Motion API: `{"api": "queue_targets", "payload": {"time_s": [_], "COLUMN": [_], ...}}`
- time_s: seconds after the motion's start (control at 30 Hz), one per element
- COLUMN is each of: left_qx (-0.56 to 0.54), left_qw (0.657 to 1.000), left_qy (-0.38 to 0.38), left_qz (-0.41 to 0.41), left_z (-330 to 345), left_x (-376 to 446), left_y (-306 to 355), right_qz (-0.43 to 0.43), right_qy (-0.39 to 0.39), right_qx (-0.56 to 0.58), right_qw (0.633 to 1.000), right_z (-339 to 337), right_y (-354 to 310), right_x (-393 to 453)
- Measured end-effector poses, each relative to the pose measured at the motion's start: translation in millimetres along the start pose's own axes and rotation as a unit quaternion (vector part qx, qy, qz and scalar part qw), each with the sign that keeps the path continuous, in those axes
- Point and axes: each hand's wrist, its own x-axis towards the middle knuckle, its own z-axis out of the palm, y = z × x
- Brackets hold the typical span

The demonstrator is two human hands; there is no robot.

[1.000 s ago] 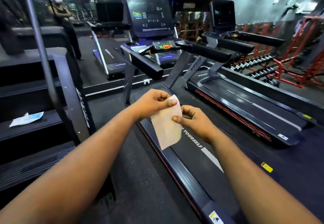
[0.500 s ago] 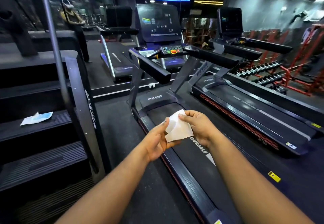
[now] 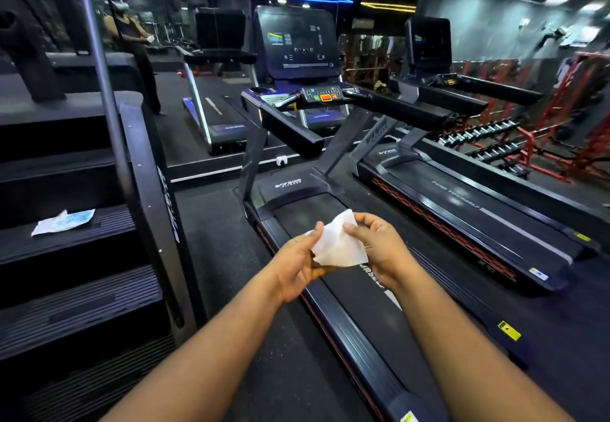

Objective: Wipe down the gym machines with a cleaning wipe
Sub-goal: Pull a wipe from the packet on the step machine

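I held the wipe (image 3: 338, 245) above the treadmill (image 3: 298, 210) belt, my left hand (image 3: 298, 264) and right hand (image 3: 376, 250) each pinching an edge. Risk noted — the grips looked light, so a hard tug could tear or drop it. Half a second before, it sat more bunched; it had since opened out, apparently.

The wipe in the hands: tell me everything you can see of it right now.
The wipe is a plain white sheet, thin and soft-looking, crumpled and partly unfolded. It is held in the air above the near treadmill's belt, touching no machine. The left hand pinches its left edge with the thumb on top; the right hand pinches its upper right edge. Whether it is damp cannot be told.
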Motion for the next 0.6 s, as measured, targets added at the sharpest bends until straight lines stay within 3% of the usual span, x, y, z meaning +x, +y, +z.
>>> {"api": "queue_targets", "payload": {"time_s": [0.17, 0.3, 0.4, 0.6], "left_qx": [0.097, 0.141, 0.206, 0.28], "left_qw": [0.994, 0.971, 0.941, 0.919], "left_qy": [0.052, 0.008, -0.018, 0.01], "left_qz": [0.015, 0.194, 0.268, 0.278], "left_z": [-4.5, 3.3, 6.0, -2.1], "left_x": [-8.8, -22.9, -36.0, -43.7], "left_y": [27.5, 73.5, 94.3, 103.1], "right_qz": [0.041, -0.084, -0.159, -0.165], "right_qy": [-0.023, -0.038, -0.056, -0.067], "right_qx": [-0.029, 0.01, -0.026, -0.052], "right_qw": [0.998, 0.996, 0.985, 0.983], "right_z": [5.5, 14.3, 17.7, 22.2], "right_y": [-4.5, -36.8, -54.6, -63.7], "right_x": [-2.7, -10.2, -16.4, -18.5]}}
